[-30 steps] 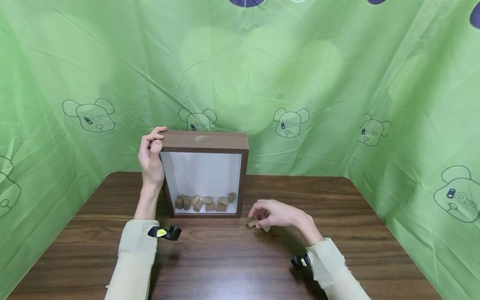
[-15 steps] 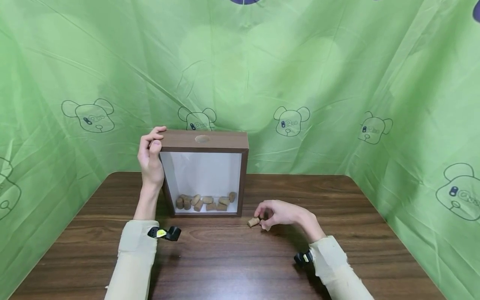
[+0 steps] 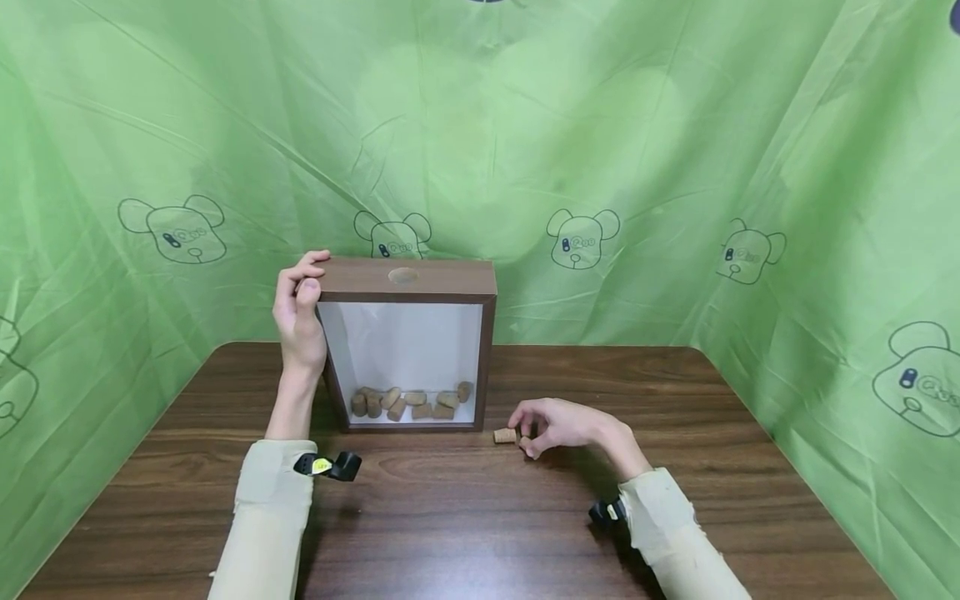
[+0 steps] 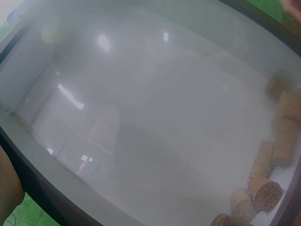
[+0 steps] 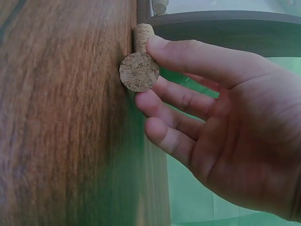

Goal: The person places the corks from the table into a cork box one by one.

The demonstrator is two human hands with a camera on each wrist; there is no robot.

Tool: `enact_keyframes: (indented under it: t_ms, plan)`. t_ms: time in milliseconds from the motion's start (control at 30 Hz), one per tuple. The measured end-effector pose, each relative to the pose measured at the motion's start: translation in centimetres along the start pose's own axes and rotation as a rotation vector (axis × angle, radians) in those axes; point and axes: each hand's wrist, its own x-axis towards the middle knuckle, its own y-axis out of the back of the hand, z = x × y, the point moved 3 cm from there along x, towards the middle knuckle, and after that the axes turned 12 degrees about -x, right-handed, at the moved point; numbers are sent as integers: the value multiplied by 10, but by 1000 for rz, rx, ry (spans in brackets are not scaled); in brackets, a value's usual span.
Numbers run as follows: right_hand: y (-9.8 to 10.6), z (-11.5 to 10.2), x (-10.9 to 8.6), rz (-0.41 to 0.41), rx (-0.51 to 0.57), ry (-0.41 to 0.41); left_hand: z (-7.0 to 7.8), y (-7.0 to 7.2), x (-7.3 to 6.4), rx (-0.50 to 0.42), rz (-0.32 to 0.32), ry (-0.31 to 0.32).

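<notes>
A brown shadow box frame (image 3: 450, 278) with a clear front and a round hole in its top stands upright on the table. My left hand (image 3: 300, 321) grips its upper left corner, thumb on the front edge and fingers over the top. Several wine corks (image 4: 265, 193) lie along the bottom inside it. Right of the frame, my right hand (image 3: 558, 423) pinches a cork (image 5: 138, 72) between thumb and fingers, low at the tabletop; whether that cork touches the wood I cannot tell. Just beyond it, a loose cork (image 3: 505, 436) lies on its side near the frame's lower right corner.
The dark wood-grain table (image 3: 450, 508) has rounded far corners. A green curtain (image 3: 645, 167) with bear drawings hangs behind it and along both sides. Black wrist cameras sit on both sleeves (image 3: 281, 492).
My right hand has shifted slightly right, off the loose cork and onto the other one. The loose cork has turned from slanting to nearly level. My left hand keeps its grip on the frame.
</notes>
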Motion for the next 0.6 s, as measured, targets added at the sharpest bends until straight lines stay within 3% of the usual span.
enact_keyframes:
  t_ms: [367, 600]
  plan:
    - [5, -1, -3, 23, 2, -15, 2, 0, -1, 4, 9, 1]
    - [13, -4, -8, 123, -4, 9, 1, -2, 0, -4, 1, 0]
